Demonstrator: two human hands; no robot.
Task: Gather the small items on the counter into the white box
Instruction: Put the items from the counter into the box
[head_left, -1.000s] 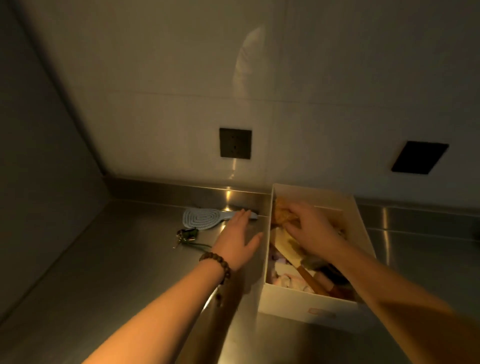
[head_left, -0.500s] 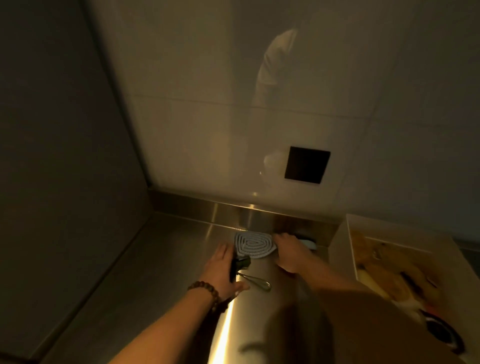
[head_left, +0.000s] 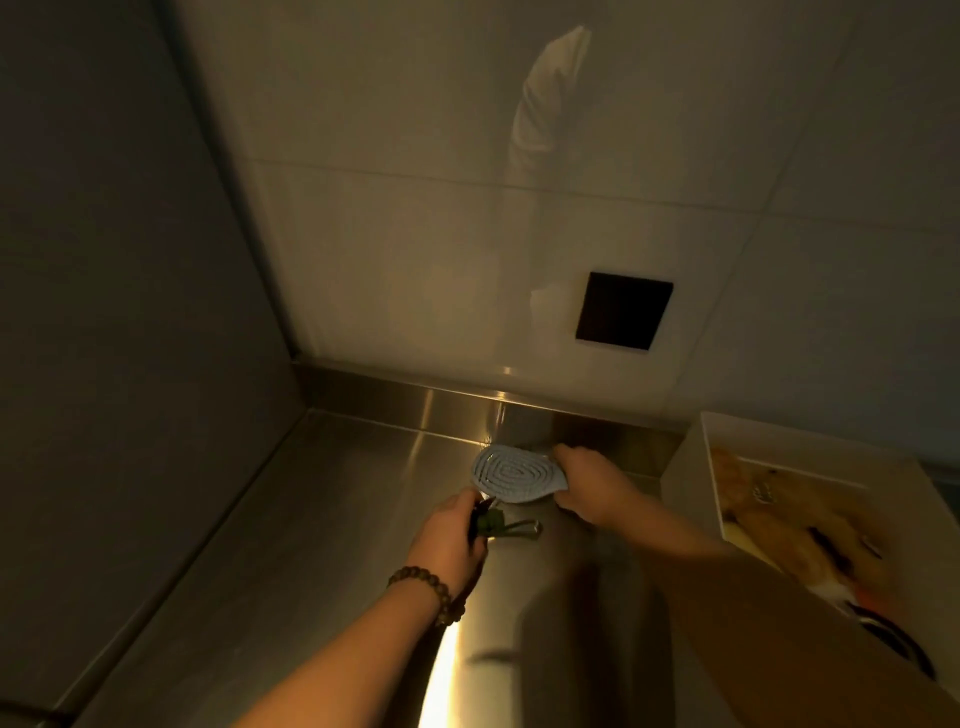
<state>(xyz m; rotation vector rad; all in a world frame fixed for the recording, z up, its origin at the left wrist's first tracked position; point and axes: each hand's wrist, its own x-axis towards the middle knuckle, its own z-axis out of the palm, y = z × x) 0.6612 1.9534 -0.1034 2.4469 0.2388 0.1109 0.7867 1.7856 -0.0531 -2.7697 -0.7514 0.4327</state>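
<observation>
A pale blue hairbrush (head_left: 511, 474) with a spiral-patterned head lies near the back of the steel counter (head_left: 322, 519); my right hand (head_left: 592, 486) is closed around its handle, which the hand hides. My left hand (head_left: 449, 535), with a bead bracelet on the wrist, grips a dark bunch of keys (head_left: 488, 522); a metal loop (head_left: 524, 529) trails from it on the counter. The white box (head_left: 691, 467) stands at the right edge, holding several yellowish and dark items.
A grey side wall (head_left: 130, 312) closes the counter on the left, a tiled back wall with a black socket plate (head_left: 623, 312) behind. A steel upstand (head_left: 415, 400) runs along the back edge.
My right hand left the box and took the hairbrush handle. My left hand closed on the keys. The view swung left, so the box sits at the right edge.
</observation>
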